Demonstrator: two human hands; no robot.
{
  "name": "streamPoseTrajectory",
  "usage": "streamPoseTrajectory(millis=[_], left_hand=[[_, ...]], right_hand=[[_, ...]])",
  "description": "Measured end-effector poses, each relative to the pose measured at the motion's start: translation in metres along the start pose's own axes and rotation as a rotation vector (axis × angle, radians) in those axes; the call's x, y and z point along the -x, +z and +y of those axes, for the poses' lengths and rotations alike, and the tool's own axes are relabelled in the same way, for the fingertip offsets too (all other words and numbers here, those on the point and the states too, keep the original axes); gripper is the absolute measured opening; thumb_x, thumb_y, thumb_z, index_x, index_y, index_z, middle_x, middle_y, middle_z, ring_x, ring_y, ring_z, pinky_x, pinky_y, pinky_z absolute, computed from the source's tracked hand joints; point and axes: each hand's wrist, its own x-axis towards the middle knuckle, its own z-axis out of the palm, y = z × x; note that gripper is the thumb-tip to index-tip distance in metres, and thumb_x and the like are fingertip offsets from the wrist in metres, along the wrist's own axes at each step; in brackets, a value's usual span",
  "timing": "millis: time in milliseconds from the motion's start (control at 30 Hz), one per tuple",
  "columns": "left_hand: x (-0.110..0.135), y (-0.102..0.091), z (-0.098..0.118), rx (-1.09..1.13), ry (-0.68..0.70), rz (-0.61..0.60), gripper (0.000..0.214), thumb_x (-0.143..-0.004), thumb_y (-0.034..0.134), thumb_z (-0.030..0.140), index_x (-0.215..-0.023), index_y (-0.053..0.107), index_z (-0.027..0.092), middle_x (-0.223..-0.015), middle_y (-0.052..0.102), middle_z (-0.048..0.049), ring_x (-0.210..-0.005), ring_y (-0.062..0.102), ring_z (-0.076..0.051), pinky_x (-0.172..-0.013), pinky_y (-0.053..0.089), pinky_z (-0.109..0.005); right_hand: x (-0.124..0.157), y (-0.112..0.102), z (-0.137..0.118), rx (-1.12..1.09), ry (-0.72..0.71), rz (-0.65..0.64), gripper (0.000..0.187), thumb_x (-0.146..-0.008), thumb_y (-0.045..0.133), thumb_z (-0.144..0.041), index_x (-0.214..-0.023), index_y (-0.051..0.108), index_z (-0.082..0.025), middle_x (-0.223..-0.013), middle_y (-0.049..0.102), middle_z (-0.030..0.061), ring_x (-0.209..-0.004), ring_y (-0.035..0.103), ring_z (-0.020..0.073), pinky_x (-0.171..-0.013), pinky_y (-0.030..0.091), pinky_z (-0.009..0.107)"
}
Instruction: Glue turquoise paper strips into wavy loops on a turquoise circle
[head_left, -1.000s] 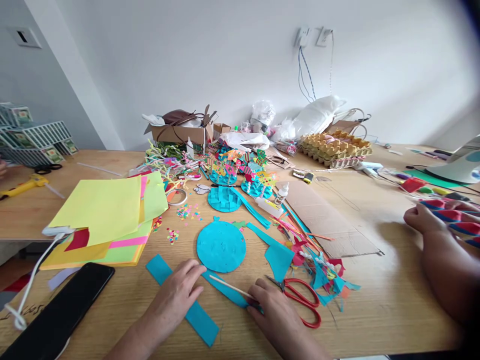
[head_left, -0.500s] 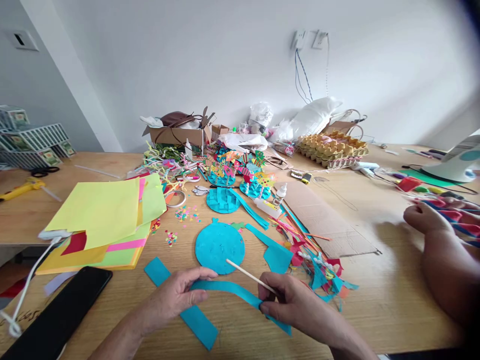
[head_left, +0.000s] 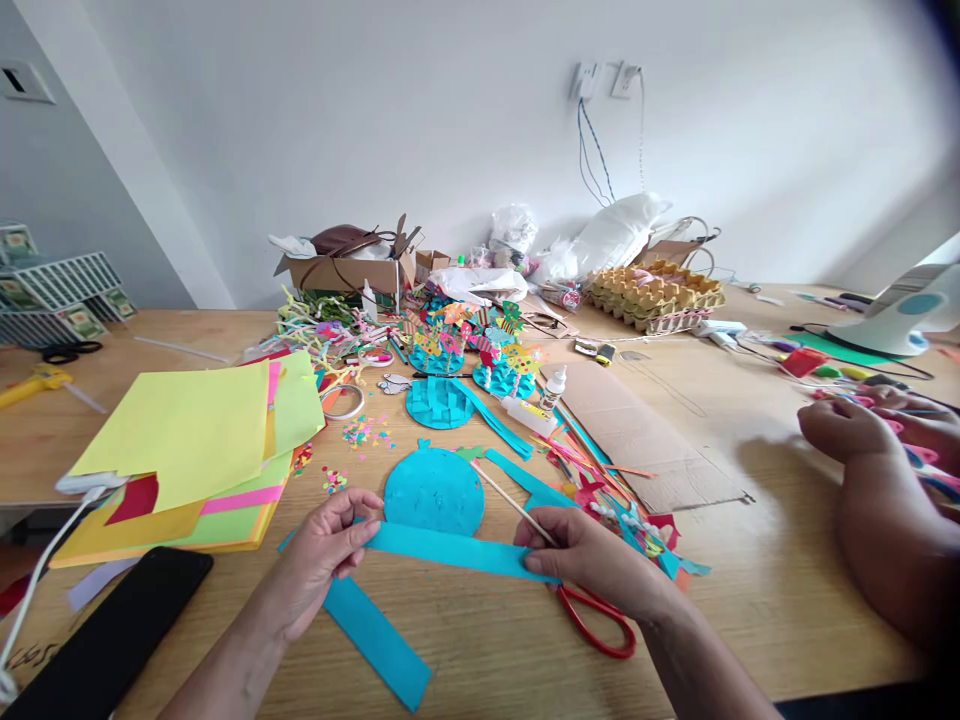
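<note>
Worktop: light wooden table (head_left: 750, 600) set against a plain white wall (head_left: 450, 120), with two wall sockets (head_left: 600, 80) and hanging cables high behind the blue disc (head_left: 433, 485). All positions below are referenced to this disc, which lies flat on the table.

Held item: the blue paper strip (head_left: 450, 548) is lifted off the table just in front of the disc, stretched roughly level and covering the disc's near edge.

Left hand (head_left: 322, 545): in front and to the left of the disc, thumb and fingers pinched together on the strip's left end.

Right hand (head_left: 592, 560): in front and to the right of the disc, fingers clamped on the strip's right end. The same grip carries a thin wooden stick (head_left: 514, 505), which slants up towards the disc's right edge.

Surrounding items:
- Second blue strip (head_left: 375, 640): flat on the table, in front of the disc, below the left hand.
- Red scissors (head_left: 600, 620): in front and right of the disc, partly under the right wrist.
- Yellow paper stack (head_left: 180, 440): left of the disc.
- Black phone (head_left: 112, 640): in front and far left of the disc.
- Cardboard sheet (head_left: 645, 440): right of the disc.
- Egg tray (head_left: 652, 290) and cardboard box (head_left: 345, 268): behind the disc, near the wall.
- Another person's hand (head_left: 840, 430): far right of the disc, resting on the table.
</note>
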Motion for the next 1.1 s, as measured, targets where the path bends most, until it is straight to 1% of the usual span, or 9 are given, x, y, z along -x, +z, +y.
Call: streamPoseTrajectory(millis=[167,300,433,567,633,767,900,967,1100], left_hand=[[-0.01,0.002,-0.001,0.091,0.061,0.103,0.041,-0.058,0.073,0.035,-0.091,0.053,0.021,-0.061,0.049,0.0078,-0.051,0.047,-0.006,-0.041,0.032,-0.013],[-0.022,0.004,0.0,0.134,0.19,0.218,0.034,-0.057,0.074,0.031,-0.078,0.049,0.02,-0.059,0.051,0.0083,-0.05,0.048,-0.005,-0.041,0.034,-0.013],[-0.03,0.004,0.001,0.097,0.229,0.223,0.025,-0.06,0.072,0.032,-0.069,0.054,0.016,-0.055,0.053,0.0058,-0.049,0.05,-0.007,-0.043,0.037,-0.015],[-0.031,0.002,0.0,0.04,0.335,0.235,0.024,-0.065,0.064,0.032,-0.081,0.062,0.015,-0.07,0.064,-0.0017,-0.064,0.06,-0.013,-0.058,0.047,-0.022],[-0.033,0.001,-0.002,-0.048,0.41,0.244,0.025,-0.067,0.06,0.029,-0.088,0.062,0.016,-0.076,0.066,-0.0028,-0.071,0.061,-0.015,-0.067,0.049,-0.026],[-0.038,-0.001,-0.009,-0.401,0.584,0.337,0.021,-0.068,0.056,0.025,-0.087,0.062,0.019,-0.08,0.067,-0.0024,-0.072,0.062,-0.017,-0.072,0.049,-0.029],[-0.039,0.0,-0.008,-0.688,0.745,0.438,0.013,-0.073,0.052,0.028,-0.078,0.061,0.021,-0.073,0.066,-0.0012,-0.065,0.061,-0.016,-0.068,0.048,-0.028],[-0.038,0.0,-0.004,-0.764,0.805,0.438,0.012,-0.076,0.05,0.028,-0.078,0.06,0.021,-0.071,0.065,-0.0012,-0.065,0.061,-0.017,-0.066,0.048,-0.028],[-0.037,-0.001,0.004,-0.9,0.91,0.403,0.013,-0.079,0.047,0.024,-0.075,0.059,0.021,-0.083,0.061,-0.0057,-0.079,0.059,-0.019,-0.074,0.046,-0.03]], right_hand=[[-0.006,0.004,0.002,-0.142,0.022,0.171,0.026,-0.067,0.064,-0.038,-0.066,0.051,-0.016,-0.05,0.047,-0.0057,-0.043,0.041,0.0061,-0.042,0.024,0.019],[-0.016,0.012,0.002,-0.334,-0.067,0.256,0.025,-0.064,0.068,-0.035,-0.075,0.052,-0.019,-0.053,0.047,-0.0077,-0.043,0.042,0.0048,-0.041,0.019,0.018],[-0.023,0.013,0.001,-0.402,-0.061,0.312,0.023,-0.063,0.066,-0.035,-0.074,0.055,-0.018,-0.05,0.049,-0.0057,-0.041,0.035,0.0046,-0.039,0.009,0.02],[-0.022,0.009,-0.003,-0.421,-0.033,0.367,0.025,-0.06,0.067,-0.036,-0.075,0.06,-0.017,-0.053,0.051,-0.0041,-0.04,0.027,0.0037,-0.041,0.008,0.021],[-0.019,0.008,-0.006,-0.401,-0.049,0.383,0.029,-0.058,0.069,-0.035,-0.079,0.06,-0.017,-0.055,0.049,-0.005,-0.041,0.027,0.004,-0.041,0.012,0.021],[-0.015,0.013,-0.011,-0.29,-0.147,0.455,0.032,-0.056,0.071,-0.032,-0.082,0.057,-0.019,-0.058,0.047,-0.0053,-0.052,0.04,0.0089,-0.048,0.026,0.021],[-0.014,0.02,-0.015,-0.137,-0.178,0.589,0.025,-0.06,0.066,-0.032,-0.078,0.053,-0.02,-0.055,0.04,-0.0065,-0.051,0.036,0.0096,-0.048,0.025,0.022],[-0.012,0.021,-0.019,-0.114,-0.184,0.624,0.026,-0.061,0.065,-0.035,-0.079,0.053,-0.021,-0.056,0.042,-0.0056,-0.051,0.036,0.0105,-0.048,0.026,0.023],[-0.008,0.023,-0.025,-0.104,-0.21,0.613,0.028,-0.064,0.065,-0.04,-0.082,0.054,-0.021,-0.058,0.046,-0.0033,-0.054,0.04,0.0124,-0.048,0.028,0.024]])
